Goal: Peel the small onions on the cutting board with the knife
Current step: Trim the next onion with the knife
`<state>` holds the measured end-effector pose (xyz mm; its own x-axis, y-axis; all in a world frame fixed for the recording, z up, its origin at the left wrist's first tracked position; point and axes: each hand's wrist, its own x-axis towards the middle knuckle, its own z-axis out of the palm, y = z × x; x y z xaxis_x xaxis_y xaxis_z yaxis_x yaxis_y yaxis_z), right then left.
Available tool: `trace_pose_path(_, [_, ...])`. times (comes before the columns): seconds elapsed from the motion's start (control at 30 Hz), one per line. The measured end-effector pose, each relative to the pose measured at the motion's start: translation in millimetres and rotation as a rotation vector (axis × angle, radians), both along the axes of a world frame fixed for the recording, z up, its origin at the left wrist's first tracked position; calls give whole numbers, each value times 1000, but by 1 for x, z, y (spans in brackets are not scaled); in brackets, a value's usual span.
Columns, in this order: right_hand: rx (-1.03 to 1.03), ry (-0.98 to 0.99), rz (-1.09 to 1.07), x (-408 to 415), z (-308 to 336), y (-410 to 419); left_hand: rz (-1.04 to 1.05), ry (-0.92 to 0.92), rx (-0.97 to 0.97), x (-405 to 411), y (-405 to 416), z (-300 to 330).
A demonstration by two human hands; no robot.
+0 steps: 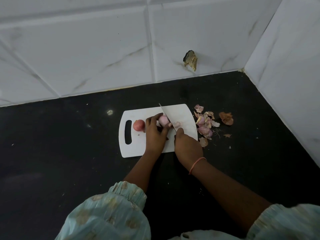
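On cutting board (135, 149) — two onions: left hand (155, 134) grips pale onion (163, 120); right hand (187, 146) grips knife (167, 116); red onion (139, 125) untouched.

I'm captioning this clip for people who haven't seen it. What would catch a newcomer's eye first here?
First, the white cutting board on the black counter, where the left hand holds a pale onion and the right hand grips a knife laid across it. Next, the red onion by the board's handle slot, and the heap of peels right of the board.
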<state>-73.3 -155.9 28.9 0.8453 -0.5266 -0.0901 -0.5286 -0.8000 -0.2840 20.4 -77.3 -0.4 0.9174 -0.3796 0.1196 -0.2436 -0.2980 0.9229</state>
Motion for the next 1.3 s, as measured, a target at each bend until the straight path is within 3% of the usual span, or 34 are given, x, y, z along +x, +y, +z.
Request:
trace_pose_path(0.17, [-39, 11, 14, -1, -3, -4, 43, 176, -79, 1, -1, 4])
trace_pose_path(0.43, [-79, 2, -88, -18, 3, -32, 52, 139, -50, -1, -3, -4])
trace_pose_path(0.5, [-57, -81, -187, -23, 5, -44, 57, 140, -56, 0, -2, -4])
trace_pose_path(0.6, [-99, -206, -170, -26, 6, -54, 62, 148, -62, 0, -1, -4])
trace_pose_path(0.8, [72, -268, -118, -12, 5, -29, 2, 79, -91, -3, 1, -2])
trace_pose_path(1.03, [-146, -89, -54, -8, -5, -17, -56, 187, -96, 2, 7, 4])
trace_pose_path(1.13, [-150, -165, -44, -2, -5, -20, -70, 201, -128, 1, 7, 4])
trace_pose_path(1.2, [-64, -306, -44, 9, -4, -24, -67, 188, -147, 1, 8, 5])
trace_pose_path(1.3, [353, -468, -73, 26, 3, -22, -64, 129, -162, 0, 10, 5])
